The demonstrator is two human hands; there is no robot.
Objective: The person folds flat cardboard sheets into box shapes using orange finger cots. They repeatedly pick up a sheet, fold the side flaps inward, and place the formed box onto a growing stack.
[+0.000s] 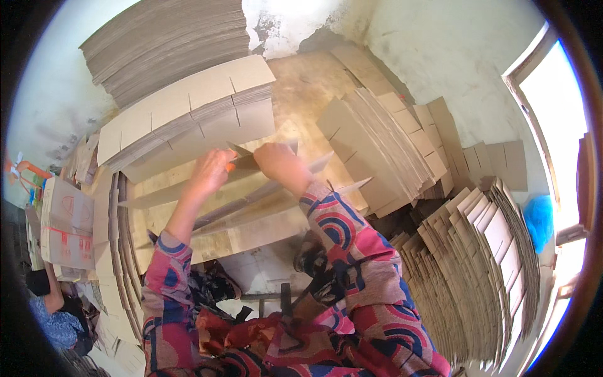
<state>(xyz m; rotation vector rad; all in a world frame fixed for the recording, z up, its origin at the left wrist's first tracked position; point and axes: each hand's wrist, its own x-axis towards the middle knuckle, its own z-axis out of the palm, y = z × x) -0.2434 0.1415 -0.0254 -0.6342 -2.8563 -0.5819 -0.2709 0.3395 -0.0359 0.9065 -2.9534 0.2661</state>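
Several long cardboard strips stand on edge on the wooden worktable in front of me, among them a near strip (248, 202) and a farther strip (164, 195). My right hand (281, 164) is closed over a small cardboard piece (242, 151) at the farther strip; its fingertips are partly hidden. My left hand (213, 169) is closed just left of it, with something orange (231, 167) at its fingers. Whether the orange thing is worn or held does not show. Beyond my hands lies a neat stack of slotted cardboard sheets (188, 103).
A taller cardboard pile (169, 47) stands at the far left. More slotted stacks (377, 151) lean on the right, with bundles (468, 264) below them and a blue plastic bag (538, 223). At left are a taped carton (68, 220) and another person (58, 314).
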